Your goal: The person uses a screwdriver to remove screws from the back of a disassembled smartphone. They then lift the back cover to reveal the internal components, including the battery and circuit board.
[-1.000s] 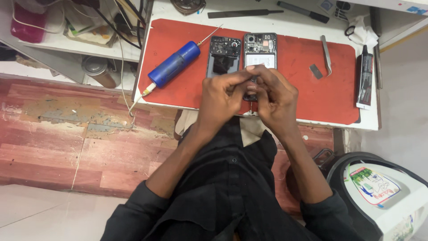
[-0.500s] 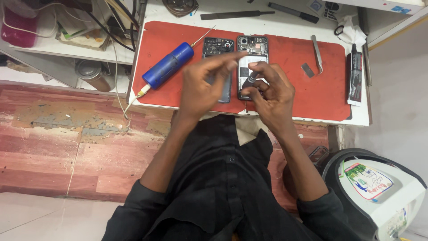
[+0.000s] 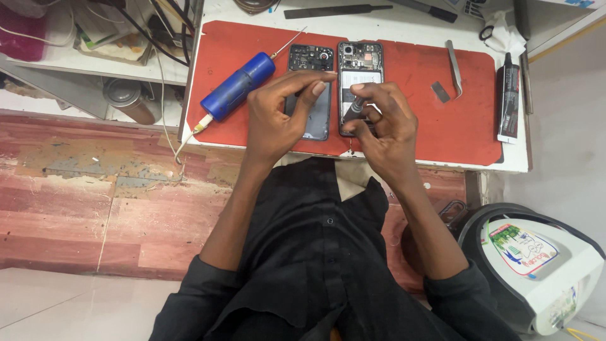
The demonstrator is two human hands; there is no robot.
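Right hand (image 3: 385, 123) has its fingers closed around a small dark tool (image 3: 355, 105) whose tip and lower length are hidden; it sits over the opened phone (image 3: 360, 76), which lies on the red mat (image 3: 410, 120). Left hand (image 3: 278, 117) has loosely curled fingers and grips nothing, covering the lower part of the back cover (image 3: 310, 60). Counted: two phone parts, one blue screwdriver (image 3: 238, 86), one pair of tweezers (image 3: 453, 66), one glue tube (image 3: 508, 95).

Both forearms rise from the bottom of the frame, bare below rolled black sleeves, converging toward the upper middle. The left hand (image 3: 278, 117) hangs palm down, fingers curled, forefinger stretched rightward. The right hand (image 3: 382, 123) is bunched, fingertips in a pinching grip.
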